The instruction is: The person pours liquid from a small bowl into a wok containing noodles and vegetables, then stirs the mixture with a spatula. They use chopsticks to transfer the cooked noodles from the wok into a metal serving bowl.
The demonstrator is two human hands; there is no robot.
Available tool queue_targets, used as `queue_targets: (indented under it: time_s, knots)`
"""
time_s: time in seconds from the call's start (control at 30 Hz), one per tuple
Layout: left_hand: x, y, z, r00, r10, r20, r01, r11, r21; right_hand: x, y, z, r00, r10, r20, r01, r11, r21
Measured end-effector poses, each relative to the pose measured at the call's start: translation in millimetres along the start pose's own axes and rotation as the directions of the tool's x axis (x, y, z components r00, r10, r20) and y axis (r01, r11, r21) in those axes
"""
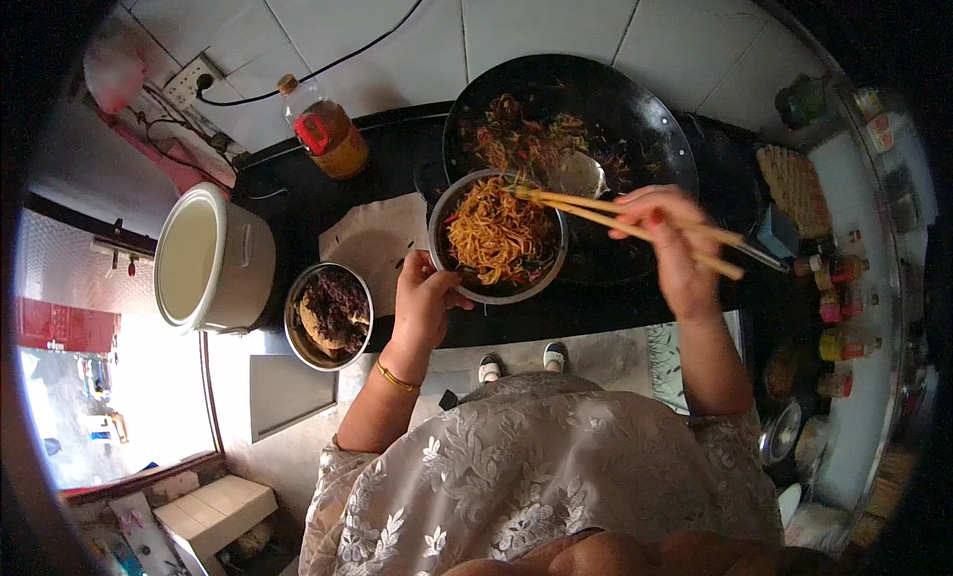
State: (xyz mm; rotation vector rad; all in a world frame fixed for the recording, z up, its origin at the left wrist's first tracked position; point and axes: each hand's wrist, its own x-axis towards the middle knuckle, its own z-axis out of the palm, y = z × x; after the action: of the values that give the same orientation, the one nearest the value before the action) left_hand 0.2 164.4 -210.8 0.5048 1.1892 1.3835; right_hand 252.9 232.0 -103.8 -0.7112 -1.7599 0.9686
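Observation:
My left hand [426, 293] grips the rim of a round metal bowl [488, 299], which holds a mound of brown stir-fried noodles [497, 237]. A pair of wooden chopsticks [633, 224] is in my right hand [666, 241], their tips at the noodles near the bowl's far edge. Behind the bowl and partly hidden by it is a large black wok [648, 122]. Food scraps with noodles [521, 136] lie in the wok, beside the head of a metal spatula or ladle [584, 175], whose handle passes behind my right hand.
Left of the bowl, a second metal bowl [330, 364] holds dark and tan food. A white pot [253, 259], a cloth or paper sheet [372, 230] and an oil bottle [335, 140] are on the black counter. Condiment bottles [841, 345] stand at right; a cable crosses the tiled wall.

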Motion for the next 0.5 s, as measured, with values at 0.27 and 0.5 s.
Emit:
queue_targets:
  time_s: [0.27, 0.5]
  knots:
    - [3.0, 0.6, 2.2, 0.999, -0.025, 0.029, 0.027, 0.998, -0.055, -50.8, 2.8, 31.2, 0.71, -0.302, 0.636, 0.642, 0.651, -0.406]
    - [0.0, 3.4, 2.8, 0.997, -0.008, 0.074, 0.014, 0.997, -0.077, -66.1, -51.2, 6.6, 0.872, -0.203, 0.446, 0.421, 0.774, -0.472]
